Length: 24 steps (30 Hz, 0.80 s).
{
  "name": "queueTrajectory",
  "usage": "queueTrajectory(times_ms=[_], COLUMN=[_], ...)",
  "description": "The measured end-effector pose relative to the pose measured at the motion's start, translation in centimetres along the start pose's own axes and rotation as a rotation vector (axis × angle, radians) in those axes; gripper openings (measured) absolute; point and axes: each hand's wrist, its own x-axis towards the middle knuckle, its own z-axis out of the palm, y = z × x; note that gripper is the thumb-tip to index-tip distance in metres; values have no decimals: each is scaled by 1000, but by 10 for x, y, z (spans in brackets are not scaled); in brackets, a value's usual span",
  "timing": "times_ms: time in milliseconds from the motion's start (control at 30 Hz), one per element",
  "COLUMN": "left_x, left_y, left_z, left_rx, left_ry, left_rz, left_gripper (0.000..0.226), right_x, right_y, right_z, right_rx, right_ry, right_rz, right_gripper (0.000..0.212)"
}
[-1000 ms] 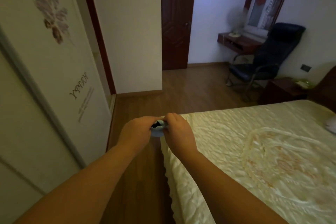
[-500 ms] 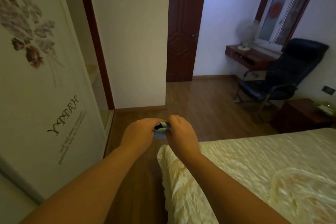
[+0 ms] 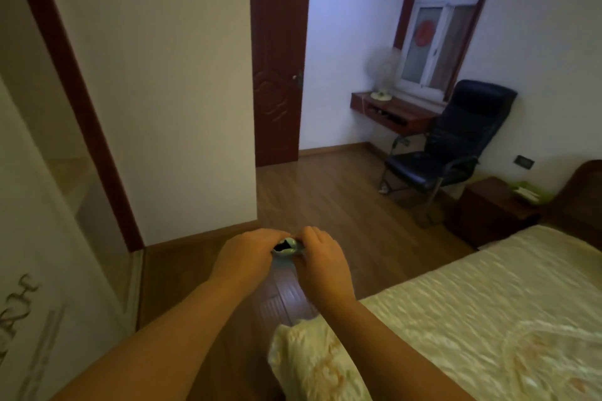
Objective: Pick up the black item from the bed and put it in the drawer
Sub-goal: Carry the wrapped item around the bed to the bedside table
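Observation:
A small black item (image 3: pixel 284 246) with a pale blue-green edge is pinched between both my hands, held in the air over the wooden floor. My left hand (image 3: pixel 246 254) grips its left side and my right hand (image 3: pixel 321 257) grips its right side; most of the item is hidden by my fingers. The bed (image 3: pixel 472 319) with its cream quilted cover lies to the lower right, its corner just under my right forearm. No drawer front shows plainly in view.
A white wardrobe door (image 3: pixel 35 286) with printed lettering stands close on the left. Ahead are a white wall, a dark red door (image 3: pixel 278 55) and open wooden floor. A black chair (image 3: pixel 456 146), a wall desk (image 3: pixel 394 111) and a dark nightstand (image 3: pixel 488 208) stand at the right.
The view has lifted and swung left, so the bed has slid down and right in the frame. Both hands stay closed on the item, now over the floor rather than the bed corner.

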Motion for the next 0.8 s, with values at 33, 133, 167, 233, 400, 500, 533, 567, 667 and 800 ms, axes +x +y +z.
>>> queueTrajectory(times_ms=[33, 133, 167, 233, 400, 500, 533, 567, 667, 800], left_x=[16, 65, 82, 116, 223, 291, 311, 333, 397, 474], left_y=[-8, -27, -34, -45, -63, -68, -70, -70, -73, -78], left_z=[-1, -1, 1, 6, 25, 37, 41, 43, 49, 60], left_rx=[1, -28, -33, -41, 33, -18, -31, -33, -35, -66], left_ry=[-8, -32, -35, -51, -135, -164, -169, -174, -173, -173], left_rz=[23, 64, 84, 130, 215, 257, 271, 287, 348, 421], left_gripper=[39, 40, 41, 41, 43, 40, 39, 38, 38, 39], right_x=[12, 47, 59, 83, 148, 192, 207, 221, 266, 318], right_y=[3, 18, 25, 42, 100, 142, 155, 168, 204, 245], right_z=[6, 24, 31, 45, 83, 102, 106, 110, 116, 126], right_rx=[-11, -63, -74, -88, -122, -131, -131, -137, -162, -213], right_ry=[6, 6, 6, 14, 64, 94, 102, 109, 121, 148], right_rz=[19, 61, 75, 112, 186, 224, 234, 241, 264, 308], right_gripper=[9, 9, 9, 8, 12, 17, 19, 22, 24, 17])
